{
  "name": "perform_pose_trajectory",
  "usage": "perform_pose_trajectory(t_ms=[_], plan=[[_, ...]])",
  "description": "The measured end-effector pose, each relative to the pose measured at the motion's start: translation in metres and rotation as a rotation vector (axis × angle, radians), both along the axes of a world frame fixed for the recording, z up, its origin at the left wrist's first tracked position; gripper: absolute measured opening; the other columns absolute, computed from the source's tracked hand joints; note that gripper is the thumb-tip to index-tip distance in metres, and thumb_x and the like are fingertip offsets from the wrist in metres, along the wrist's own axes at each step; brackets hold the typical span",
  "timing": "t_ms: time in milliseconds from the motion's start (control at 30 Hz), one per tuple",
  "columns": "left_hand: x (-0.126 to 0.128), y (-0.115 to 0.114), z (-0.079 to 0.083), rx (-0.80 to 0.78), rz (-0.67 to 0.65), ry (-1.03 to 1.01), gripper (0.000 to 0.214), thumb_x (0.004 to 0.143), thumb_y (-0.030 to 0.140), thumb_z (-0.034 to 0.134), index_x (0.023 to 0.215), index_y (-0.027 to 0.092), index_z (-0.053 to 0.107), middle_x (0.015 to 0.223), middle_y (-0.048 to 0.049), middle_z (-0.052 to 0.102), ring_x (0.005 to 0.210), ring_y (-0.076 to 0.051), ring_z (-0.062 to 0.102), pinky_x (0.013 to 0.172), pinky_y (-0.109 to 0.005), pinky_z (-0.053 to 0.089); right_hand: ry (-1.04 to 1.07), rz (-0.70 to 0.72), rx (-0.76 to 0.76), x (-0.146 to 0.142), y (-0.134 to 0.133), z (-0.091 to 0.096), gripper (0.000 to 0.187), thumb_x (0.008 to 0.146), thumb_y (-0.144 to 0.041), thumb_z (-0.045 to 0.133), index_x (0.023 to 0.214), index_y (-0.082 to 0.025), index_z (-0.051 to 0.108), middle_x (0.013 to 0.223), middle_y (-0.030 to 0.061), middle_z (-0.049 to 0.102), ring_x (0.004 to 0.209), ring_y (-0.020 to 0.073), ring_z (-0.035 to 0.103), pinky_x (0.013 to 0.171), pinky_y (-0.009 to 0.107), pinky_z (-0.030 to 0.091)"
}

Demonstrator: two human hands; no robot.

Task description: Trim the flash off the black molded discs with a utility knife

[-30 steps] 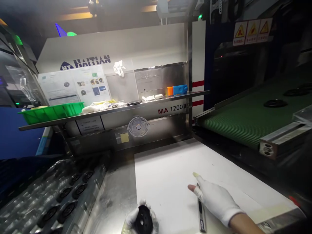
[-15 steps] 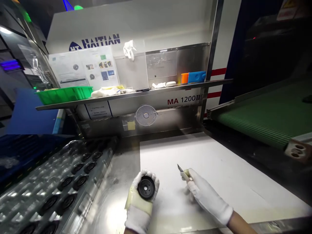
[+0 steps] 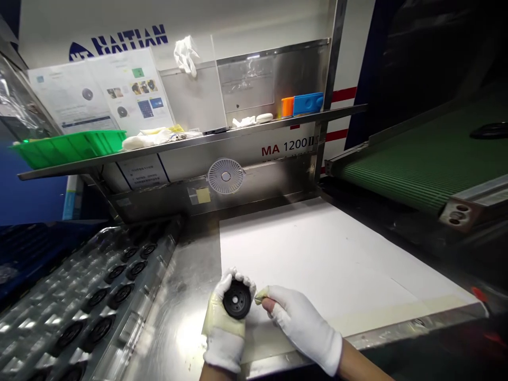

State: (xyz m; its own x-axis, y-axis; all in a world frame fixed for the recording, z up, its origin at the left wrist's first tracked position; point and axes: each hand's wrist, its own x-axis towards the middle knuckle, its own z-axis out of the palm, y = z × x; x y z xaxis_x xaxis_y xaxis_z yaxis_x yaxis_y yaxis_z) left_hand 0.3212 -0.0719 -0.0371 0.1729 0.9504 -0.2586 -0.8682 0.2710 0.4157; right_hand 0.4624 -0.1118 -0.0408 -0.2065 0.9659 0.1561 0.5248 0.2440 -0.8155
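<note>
Since the earlier frame, the gloved right hand point(image 3: 301, 328) has been drawn in across the white sheet point(image 3: 317, 248), and its pale-taped fingertips point(image 3: 260, 296) now lie at the rim of the black disc point(image 3: 237, 299).

In the background stands a moulding machine's cream-white panel point(image 3: 254, 21), lettered HAITIAN and MA 1200II. To the right runs a ribbed green belt conveyor point(image 3: 428, 164). A stainless steel shelf point(image 3: 238, 128) spans the panel, carrying a green plastic crate point(image 3: 67, 148) and crumpled white cloths point(image 3: 146, 139). Below it is mounted a small round white fan point(image 3: 226, 175).

The white sheet is laid on a brushed steel worktop point(image 3: 178, 312). To the left, a moulded clear plastic tray point(image 3: 51, 312) holds rows of black discs point(image 3: 119, 286).

The black disc, ribbed at the rim and pierced by a central hole, is clasped face up in the gloved left hand point(image 3: 224, 323), whose grip is closed around its edge. The knit glove is bound across the palm with translucent yellowish tape point(image 3: 220, 317). The right forearm enters from the lower right, with the fingers curled inward. The knife seen earlier is hidden, so the state of the right grip cannot be told.
</note>
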Motion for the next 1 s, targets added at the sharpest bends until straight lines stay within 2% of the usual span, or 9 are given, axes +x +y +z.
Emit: perform_pose_trajectory(t_ms=[133, 333, 433, 667, 800, 1000], plan=[[0.005, -0.002, -0.004, 0.042, 0.008, 0.043, 0.005, 0.068, 0.014, 0.060, 0.073, 0.014, 0.062, 0.066, -0.0032, 0.058, 0.064, -0.014, 0.055, 0.066, -0.029, 0.047, -0.038, -0.037, 0.036, -0.004, 0.001, -0.003, 0.025, 0.090, -0.030, 0.038, 0.072, -0.021, 0.053, 0.068, -0.0029, 0.056, 0.063, 0.0128, 0.051, 0.058, 0.021, 0.035], [0.005, -0.005, -0.009, 0.065, 0.079, 0.148, 0.012, 0.070, 0.019, 0.060, 0.081, 0.015, 0.063, 0.072, -0.0029, 0.059, 0.069, -0.014, 0.056, 0.072, -0.030, 0.047, -0.326, -0.111, 0.126, -0.008, -0.001, -0.002, 0.028, 0.093, -0.034, 0.032, 0.076, -0.022, 0.051, 0.070, -0.0017, 0.059, 0.062, 0.0137, 0.053, 0.056, 0.022, 0.032], [0.006, -0.009, -0.008, 0.127, 0.060, 0.134, 0.009, 0.073, 0.019, 0.057, 0.080, 0.015, 0.062, 0.071, -0.0024, 0.058, 0.069, -0.014, 0.056, 0.071, -0.029, 0.046, -0.400, -0.138, 0.126, -0.010, -0.001, -0.003, 0.029, 0.094, -0.035, 0.032, 0.076, -0.022, 0.051, 0.070, -0.0013, 0.060, 0.061, 0.0144, 0.053, 0.055, 0.023, 0.031], [0.010, -0.010, -0.008, 0.079, 0.039, 0.072, 0.005, 0.071, 0.016, 0.057, 0.074, 0.016, 0.061, 0.065, -0.0014, 0.056, 0.063, -0.013, 0.054, 0.066, -0.028, 0.047, -0.382, -0.136, 0.078, -0.015, -0.008, -0.007, 0.025, 0.093, -0.031, 0.032, 0.082, -0.023, 0.054, 0.074, -0.0001, 0.062, 0.066, 0.0147, 0.056, 0.057, 0.023, 0.032], [0.010, -0.008, -0.010, 0.024, 0.047, 0.038, 0.004, 0.070, 0.014, 0.057, 0.073, 0.016, 0.060, 0.065, -0.0007, 0.055, 0.064, -0.012, 0.054, 0.067, -0.028, 0.047, -0.398, -0.113, 0.076, -0.019, -0.013, -0.008, 0.029, 0.094, -0.034, 0.032, 0.079, -0.023, 0.054, 0.072, -0.0011, 0.062, 0.064, 0.0150, 0.056, 0.056, 0.024, 0.031], [0.010, -0.009, -0.007, 0.103, 0.048, 0.080, 0.006, 0.072, 0.017, 0.055, 0.075, 0.015, 0.060, 0.066, -0.0020, 0.055, 0.065, -0.014, 0.054, 0.064, -0.028, 0.047, -0.418, -0.173, 0.088, -0.018, -0.009, -0.008, 0.024, 0.094, -0.032, 0.033, 0.082, -0.023, 0.053, 0.074, -0.0009, 0.063, 0.065, 0.0151, 0.056, 0.056, 0.024, 0.030]])
